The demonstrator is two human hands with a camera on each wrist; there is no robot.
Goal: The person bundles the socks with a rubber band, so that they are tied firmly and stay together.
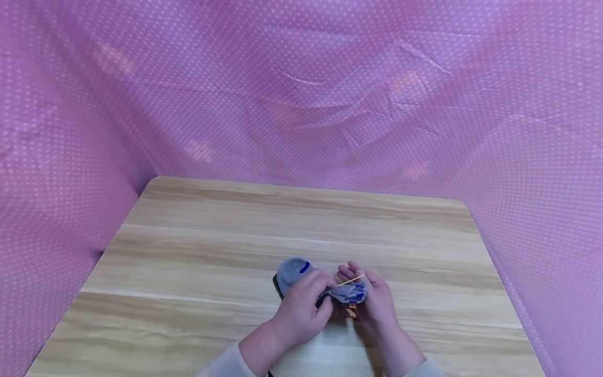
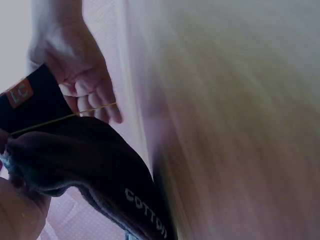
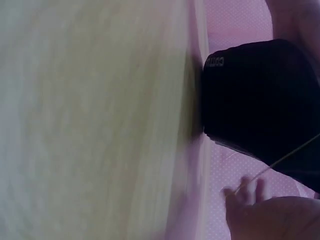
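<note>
My left hand (image 1: pixel 303 306) grips the gathered middle of a pair of socks (image 1: pixel 291 275), grey with blue marks on top. The side shown in the left wrist view is dark, with "COTTON" lettering and an orange tag on the sock (image 2: pixel 145 210). A thin yellow rubber band (image 1: pixel 350 280) stretches taut from the left fingers across the socks to the right hand (image 1: pixel 379 301). That hand's fingers (image 3: pixel 260 190) hook the band's far end beside the other half of the bundle. The band's near end is hidden at the left fingers.
Under the hands lies a wood-grain table (image 1: pixel 188 251) with rounded far corners. A pink dotted cloth (image 1: pixel 301 104) hangs behind it and along both sides. The socks are near the table's front, a little right of its middle.
</note>
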